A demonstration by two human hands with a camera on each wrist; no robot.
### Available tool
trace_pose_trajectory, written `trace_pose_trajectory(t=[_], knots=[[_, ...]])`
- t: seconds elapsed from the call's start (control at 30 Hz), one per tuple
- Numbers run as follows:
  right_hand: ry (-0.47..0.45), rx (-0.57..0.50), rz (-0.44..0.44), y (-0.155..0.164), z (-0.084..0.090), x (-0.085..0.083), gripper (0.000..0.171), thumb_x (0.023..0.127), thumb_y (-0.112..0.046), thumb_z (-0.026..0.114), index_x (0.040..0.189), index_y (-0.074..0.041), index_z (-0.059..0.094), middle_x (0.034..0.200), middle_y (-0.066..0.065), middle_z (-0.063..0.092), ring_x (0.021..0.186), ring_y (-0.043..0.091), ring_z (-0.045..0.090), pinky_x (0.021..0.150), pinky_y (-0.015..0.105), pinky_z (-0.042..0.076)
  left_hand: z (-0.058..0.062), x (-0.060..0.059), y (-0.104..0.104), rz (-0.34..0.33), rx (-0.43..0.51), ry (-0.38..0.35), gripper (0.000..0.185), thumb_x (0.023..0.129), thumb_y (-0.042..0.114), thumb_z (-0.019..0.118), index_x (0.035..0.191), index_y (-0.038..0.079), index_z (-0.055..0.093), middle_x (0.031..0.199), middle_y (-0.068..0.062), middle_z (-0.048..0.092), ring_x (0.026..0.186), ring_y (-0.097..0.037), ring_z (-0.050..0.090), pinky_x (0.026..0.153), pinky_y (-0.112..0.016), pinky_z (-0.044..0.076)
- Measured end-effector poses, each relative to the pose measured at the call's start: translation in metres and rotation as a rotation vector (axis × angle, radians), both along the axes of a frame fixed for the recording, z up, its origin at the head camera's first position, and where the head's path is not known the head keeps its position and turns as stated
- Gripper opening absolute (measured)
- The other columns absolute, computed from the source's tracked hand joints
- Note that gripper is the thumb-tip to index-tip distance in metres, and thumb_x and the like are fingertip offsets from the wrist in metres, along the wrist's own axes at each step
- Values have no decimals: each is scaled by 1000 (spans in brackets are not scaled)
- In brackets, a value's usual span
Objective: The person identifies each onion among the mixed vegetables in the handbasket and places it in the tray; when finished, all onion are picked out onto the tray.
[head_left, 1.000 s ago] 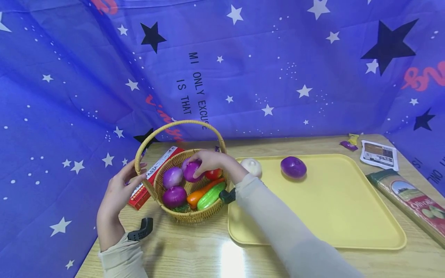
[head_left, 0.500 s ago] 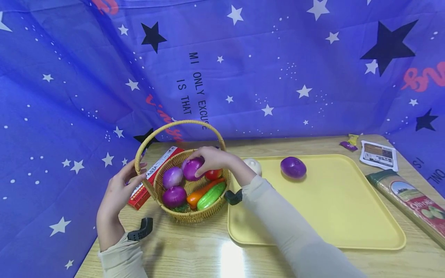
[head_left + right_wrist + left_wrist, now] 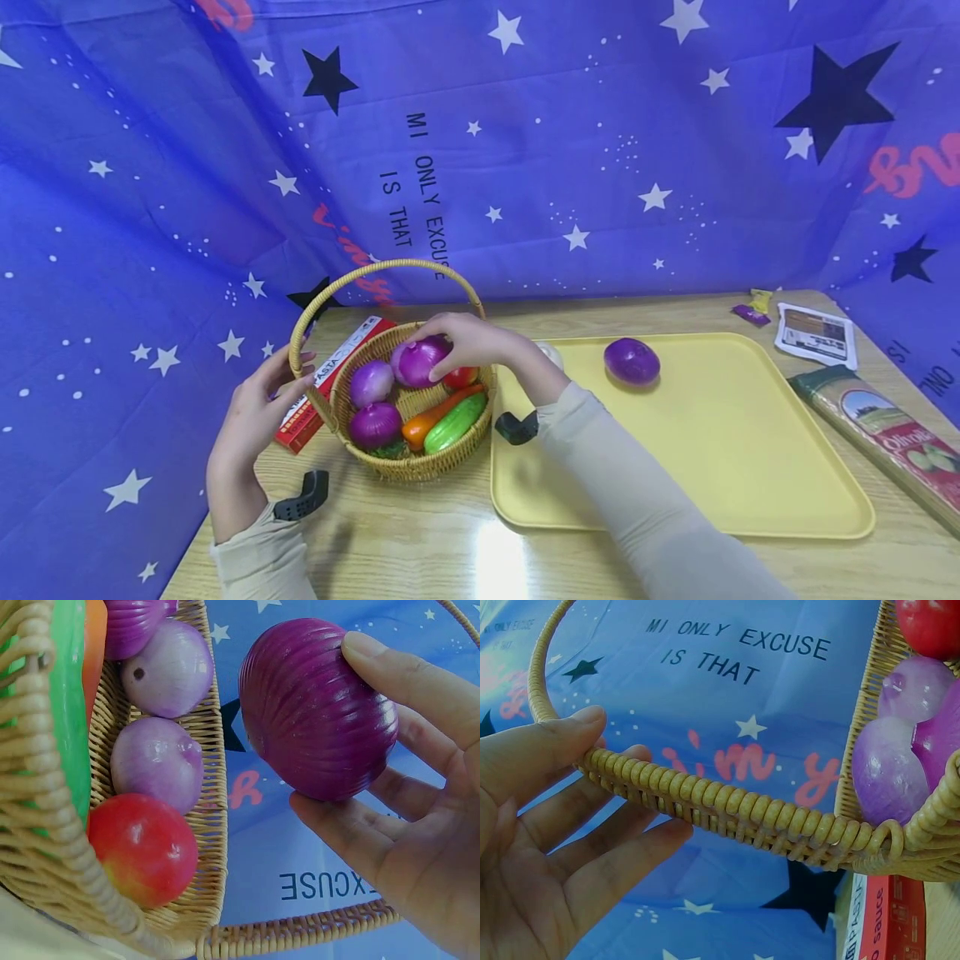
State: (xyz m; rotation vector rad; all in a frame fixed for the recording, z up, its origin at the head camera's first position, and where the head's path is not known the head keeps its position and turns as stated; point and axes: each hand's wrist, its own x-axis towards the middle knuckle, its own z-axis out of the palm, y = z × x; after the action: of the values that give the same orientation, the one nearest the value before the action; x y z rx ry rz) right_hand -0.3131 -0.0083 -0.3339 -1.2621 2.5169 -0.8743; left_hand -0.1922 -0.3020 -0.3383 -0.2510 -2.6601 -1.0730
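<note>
Lifting a purple onion (image 3: 420, 360) out of the basket (image 3: 352, 392): right hand (image 3: 480, 342) clamped on it with thumb and fingers, just above the other vegetables, under the handle (image 3: 375, 271). Left hand (image 3: 255, 408) relaxed, fingers apart, resting against the handle's side. To do it well: keep fingers spread round the onion's widest part, raise straight up and clear of the handle arch, steady the basket firmly so nothing tips, then swing over toward the tray (image 3: 750, 467).
</note>
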Motion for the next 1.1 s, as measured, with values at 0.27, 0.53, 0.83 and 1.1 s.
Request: trace_pose_trajectory(t=[0.27,0.53,0.83,1.1], knots=[[-23,-50,11,12,5,6,56,74,-20,80,127,-17,60,132,8,54,124,24,48,101,35,46,-1,0,0,-4,9,5,50,95,24,57,142,25,42,128,-6,62,110,6,55,86,-2,41],[24,-90,21,31,12,14,54,76,-21,79,127,-17,60,132,5,55,123,21,50,101,33,47,-1,0,0,-6,5,3,50,95,26,57,142,25,42,128,-6,61,107,14,50,87,-2,40],[62,-105,6,60,23,23,54,78,-24,77,128,-15,59,134,7,53,125,23,48,102,36,47,-1,1,1,-8,9,4,50,95,26,56,142,24,42,128,-8,61,105,16,51,86,-2,41],[63,-117,-53,87,28,31,57,76,-24,78,130,-16,58,136,11,50,127,28,46,101,44,47,0,1,2,5,-7,-7,50,95,29,56,143,25,41,128,-7,61,105,18,48,87,-2,39]])
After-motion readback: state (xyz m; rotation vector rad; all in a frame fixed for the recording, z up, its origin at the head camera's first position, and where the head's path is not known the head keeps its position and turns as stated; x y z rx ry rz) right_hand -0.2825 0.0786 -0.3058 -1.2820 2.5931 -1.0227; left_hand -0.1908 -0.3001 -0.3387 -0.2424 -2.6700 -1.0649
